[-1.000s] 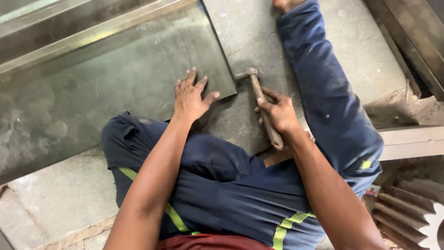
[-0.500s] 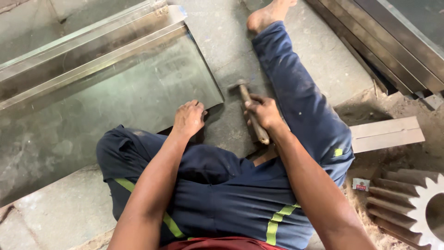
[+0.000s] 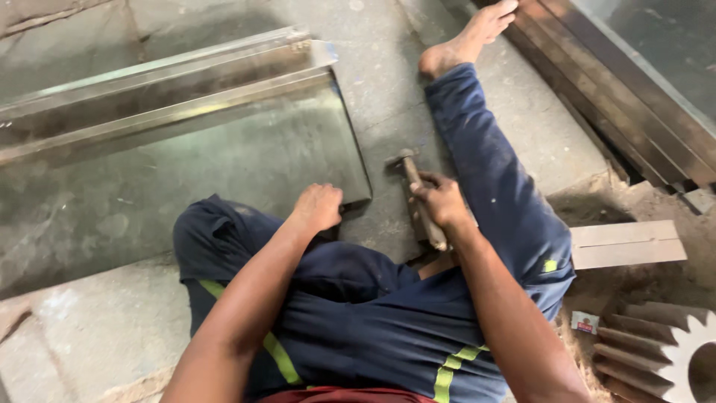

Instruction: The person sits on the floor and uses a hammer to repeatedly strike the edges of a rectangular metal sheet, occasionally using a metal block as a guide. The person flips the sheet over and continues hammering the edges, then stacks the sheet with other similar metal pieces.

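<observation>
Wooden-handled and steel-headed, the hammer (image 3: 418, 195) sits in the person's right hand (image 3: 441, 201), whose fingers are wrapped tight around the middle of the shaft. The head points away from the person and hangs low over the concrete floor (image 3: 388, 104), just beside the near right corner of the sheet-metal panel (image 3: 186, 172); the butt of the handle sticks out below the fist toward the lap. I cannot tell whether the head touches the floor.

Left of the hammer, the left hand (image 3: 319, 207) is curled into a loose fist, knuckles up, pressing down on the near edge of the panel close to that same corner. The two hands are near each other, with a strip of bare floor between them.

The panel is a grey, dull sheet lying flat on the floor, with folded edges along its right side and a raised, bent channel along its far side, where the metal catches the light.

The person sits on the floor in dark blue work trousers (image 3: 358, 313) with yellow-green reflective stripes, the left knee bent under the forearm, the right leg stretched out past the hammer to a bare foot (image 3: 466, 41).

Further right lie a pale wooden board (image 3: 626, 244), a large toothed gear wheel (image 3: 664, 351) at the lower corner, and long dark metal sections (image 3: 619, 82) stacked along the far right.
</observation>
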